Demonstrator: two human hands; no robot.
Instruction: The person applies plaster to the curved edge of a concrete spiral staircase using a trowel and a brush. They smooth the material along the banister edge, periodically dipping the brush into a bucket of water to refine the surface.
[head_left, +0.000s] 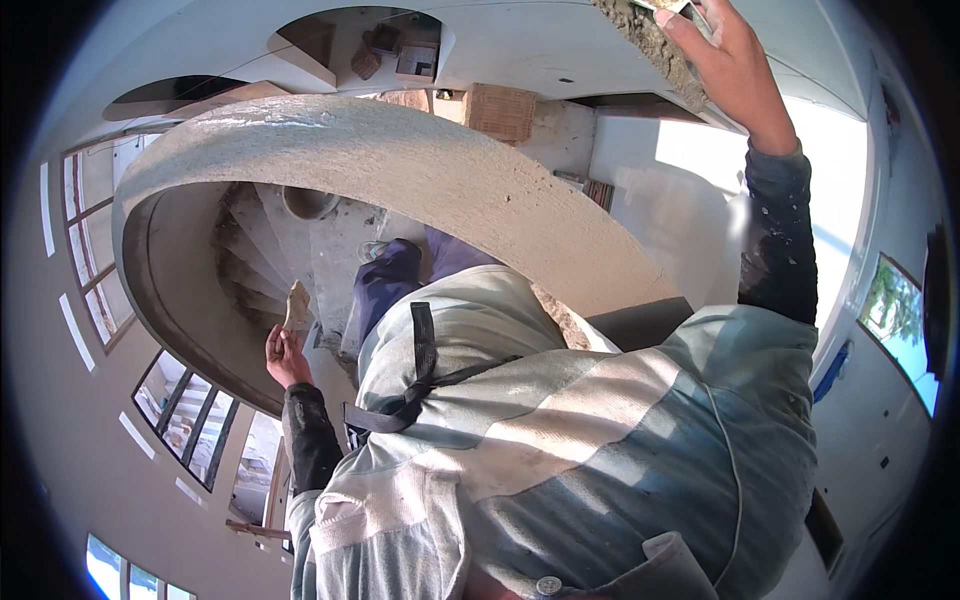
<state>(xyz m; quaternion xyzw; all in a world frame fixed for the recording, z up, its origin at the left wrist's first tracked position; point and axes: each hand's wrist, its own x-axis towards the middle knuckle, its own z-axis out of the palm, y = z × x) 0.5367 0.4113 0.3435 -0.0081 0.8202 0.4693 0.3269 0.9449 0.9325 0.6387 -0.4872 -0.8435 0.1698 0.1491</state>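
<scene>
My left hand [288,358] is low beside my body, its fingers closed on the end of a tan, flat, irregular piece [297,304] that points upward and looks caked with plaster. The exact kind of this piece does not show. My right hand [738,80] is raised far to the upper right. Its thumb and fingers close round a small pale thing [672,6], which the frame's top edge partly cuts off. Right beside that hand runs a rough, grey-brown plaster edge [660,50] along the wall.
A broad curved parapet [400,140] sweeps past in front of me, with winding steps [262,245] inside its curve. A round bucket [310,203] stands below. Farther off are a brown woven box [500,112] and a stack of boards [598,194]. Barred windows [185,412] line the left wall.
</scene>
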